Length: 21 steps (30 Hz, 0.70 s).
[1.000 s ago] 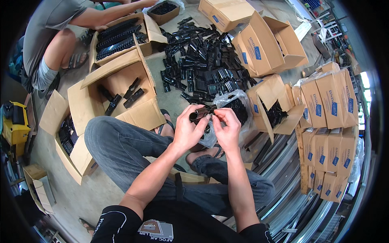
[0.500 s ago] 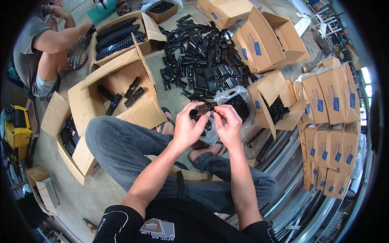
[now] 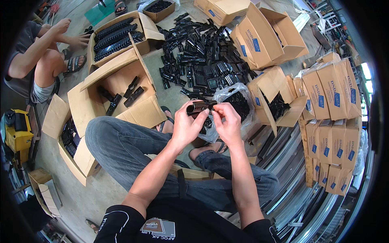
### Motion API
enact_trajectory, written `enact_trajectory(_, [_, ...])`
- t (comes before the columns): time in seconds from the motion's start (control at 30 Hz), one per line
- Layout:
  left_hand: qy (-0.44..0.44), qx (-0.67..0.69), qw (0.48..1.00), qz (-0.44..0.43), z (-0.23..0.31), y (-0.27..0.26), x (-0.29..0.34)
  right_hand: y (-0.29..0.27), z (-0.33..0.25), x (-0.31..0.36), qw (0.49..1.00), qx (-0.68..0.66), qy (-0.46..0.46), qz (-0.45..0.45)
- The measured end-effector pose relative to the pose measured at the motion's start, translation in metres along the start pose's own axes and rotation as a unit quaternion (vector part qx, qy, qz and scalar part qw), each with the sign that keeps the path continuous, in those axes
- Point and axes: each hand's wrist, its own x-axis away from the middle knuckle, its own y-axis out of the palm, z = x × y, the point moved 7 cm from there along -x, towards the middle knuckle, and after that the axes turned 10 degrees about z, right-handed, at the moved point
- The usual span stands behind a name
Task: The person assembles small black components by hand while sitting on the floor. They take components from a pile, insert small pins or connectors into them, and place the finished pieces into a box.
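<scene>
My left hand (image 3: 185, 128) is closed around a glossy black tubular part (image 3: 197, 107), held above my knees with its round open end toward the left. My right hand (image 3: 227, 122) pinches at the part's right end; whether a smaller piece sits between those fingertips is hidden. Just beyond my hands lies a clear plastic bag (image 3: 253, 121) full of small black pieces (image 3: 237, 106). Farther off, a heap of similar black parts (image 3: 204, 54) covers the floor. Left of my hands, an open cardboard box (image 3: 83, 103) holds several black parts.
Another open carton (image 3: 292, 115) with black pieces stands at the right, near stacked cartons (image 3: 324, 95) and long metal profiles (image 3: 283, 178). A box of ribbed black parts (image 3: 156, 32) lies at the far left, beside a seated person (image 3: 30, 56). A yellow case (image 3: 18, 131) sits at the left edge.
The black part has turned slightly, showing more of its open end. The person at the left has drawn back from the box, and one of their hands is now spread. My arms have barely moved.
</scene>
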Motion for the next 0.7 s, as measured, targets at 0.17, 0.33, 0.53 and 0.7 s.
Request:
enact_trajectory(0.17, [0.021,-0.018,1.000,-0.010,0.0017,-0.0009,-0.0023,-0.0008,-0.0079,-0.0032,1.000,0.007,-0.029,0.005])
enact_trajectory(0.33, [0.033,-0.026,0.999,-0.005,0.0066,-0.0010,-0.0017,-0.0010,-0.0050,-0.0020,0.999,0.011,-0.032,0.001])
enact_trajectory(0.53, [0.045,-0.031,0.999,-0.001,0.0068,-0.0004,-0.0014,-0.0023,-0.0002,-0.0023,1.000,0.014,-0.008,0.005])
enact_trajectory(0.7, [0.051,-0.028,0.998,-0.008,0.0084,0.0003,-0.0012,-0.0024,0.0006,-0.0024,0.999,0.027,-0.021,0.011])
